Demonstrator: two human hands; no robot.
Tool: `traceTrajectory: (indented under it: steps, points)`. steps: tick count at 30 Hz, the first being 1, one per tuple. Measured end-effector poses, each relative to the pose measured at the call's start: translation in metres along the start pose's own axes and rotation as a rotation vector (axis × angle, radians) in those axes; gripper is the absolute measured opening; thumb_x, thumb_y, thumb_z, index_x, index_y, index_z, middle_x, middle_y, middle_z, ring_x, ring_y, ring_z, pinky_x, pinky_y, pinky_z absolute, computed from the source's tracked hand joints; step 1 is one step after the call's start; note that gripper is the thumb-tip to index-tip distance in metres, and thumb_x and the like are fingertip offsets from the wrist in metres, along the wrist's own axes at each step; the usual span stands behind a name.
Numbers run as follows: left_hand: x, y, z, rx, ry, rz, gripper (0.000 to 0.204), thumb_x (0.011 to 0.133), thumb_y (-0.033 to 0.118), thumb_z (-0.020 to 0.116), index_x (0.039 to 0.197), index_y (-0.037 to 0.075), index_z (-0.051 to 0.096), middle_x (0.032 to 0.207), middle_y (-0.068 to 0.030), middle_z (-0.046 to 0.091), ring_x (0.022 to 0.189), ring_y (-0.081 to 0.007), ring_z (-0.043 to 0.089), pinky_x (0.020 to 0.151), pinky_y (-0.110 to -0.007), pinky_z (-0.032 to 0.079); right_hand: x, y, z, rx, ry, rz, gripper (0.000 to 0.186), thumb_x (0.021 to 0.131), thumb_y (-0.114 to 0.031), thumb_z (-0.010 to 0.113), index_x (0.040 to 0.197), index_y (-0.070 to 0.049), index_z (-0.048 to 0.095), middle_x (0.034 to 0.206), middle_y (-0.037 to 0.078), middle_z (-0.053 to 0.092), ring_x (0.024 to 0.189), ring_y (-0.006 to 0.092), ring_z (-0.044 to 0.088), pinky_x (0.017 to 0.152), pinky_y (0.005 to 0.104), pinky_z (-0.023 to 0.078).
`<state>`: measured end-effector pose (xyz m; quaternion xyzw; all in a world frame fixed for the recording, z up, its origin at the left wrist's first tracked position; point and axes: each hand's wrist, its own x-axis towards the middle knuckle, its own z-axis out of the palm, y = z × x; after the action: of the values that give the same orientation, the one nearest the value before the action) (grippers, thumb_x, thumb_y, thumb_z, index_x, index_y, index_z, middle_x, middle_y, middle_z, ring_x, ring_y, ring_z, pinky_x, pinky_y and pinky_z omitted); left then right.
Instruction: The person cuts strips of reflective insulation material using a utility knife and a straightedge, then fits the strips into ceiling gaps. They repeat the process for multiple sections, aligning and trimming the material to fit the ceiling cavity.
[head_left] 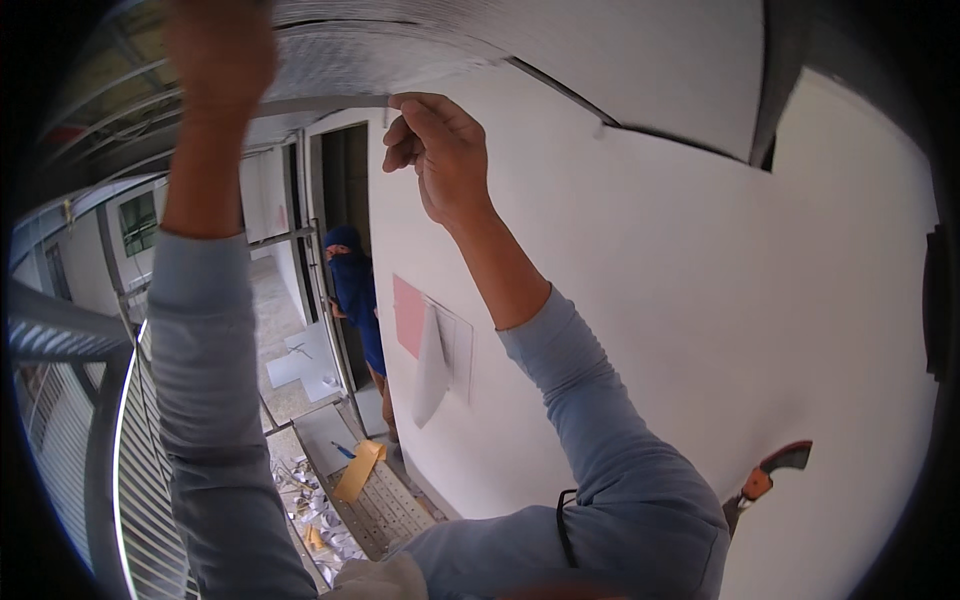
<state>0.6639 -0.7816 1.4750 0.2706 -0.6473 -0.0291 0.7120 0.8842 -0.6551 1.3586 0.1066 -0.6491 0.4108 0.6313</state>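
Both arms are reaching overhead toward a grey ceiling panel [400,40] that is spanning the top of the view. The left hand [218,50] is pressing up against the panel's underside at the far left; it is blurred, so I cannot tell whether its fingers are gripping anything or just lying flat. The right hand [440,150] is sitting just right of it, half clenched, with its fingertips [405,102] touching the thin grey edge strip [320,103] where the panel is meeting the white wall [700,300]; whether it is pinching something small there is too fine to make out. Both forearms are wearing light grey-blue sleeves.

The white wall is filling the right half of the scene. Lower on it, a pink sheet [407,315] is hanging beside white papers [440,360], one of them curling away from the wall. Near the lower right, a tool with an orange and black handle [770,475] is sticking out by the person's side (its working end is hidden).

Far below, another person in blue clothing [355,295] is standing in a doorway. On the floor near them a metal platform [375,500] is carrying a yellow piece [358,470], and paper scraps [305,500] are lying scattered to its left. Railings [110,420] are curving along the left edge.
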Motion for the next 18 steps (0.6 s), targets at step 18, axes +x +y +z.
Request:
traceTrajectory:
  steps: [18]
  points:
    - [-0.035,0.025,0.033,-1.141,0.551,-0.050,0.020,0.088,0.010,0.059,0.101,-0.005,0.062,0.112,-0.0267,0.061,0.103,-0.0426,0.058,0.094,-0.054,0.042,0.075,-0.029,-0.116,-0.055,0.419,-0.155,0.019,0.098,-0.004,0.041,0.109,0.000,0.056,0.087,0.012,0.064,0.063,0.0221,0.058,0.062,0.0345,0.048]
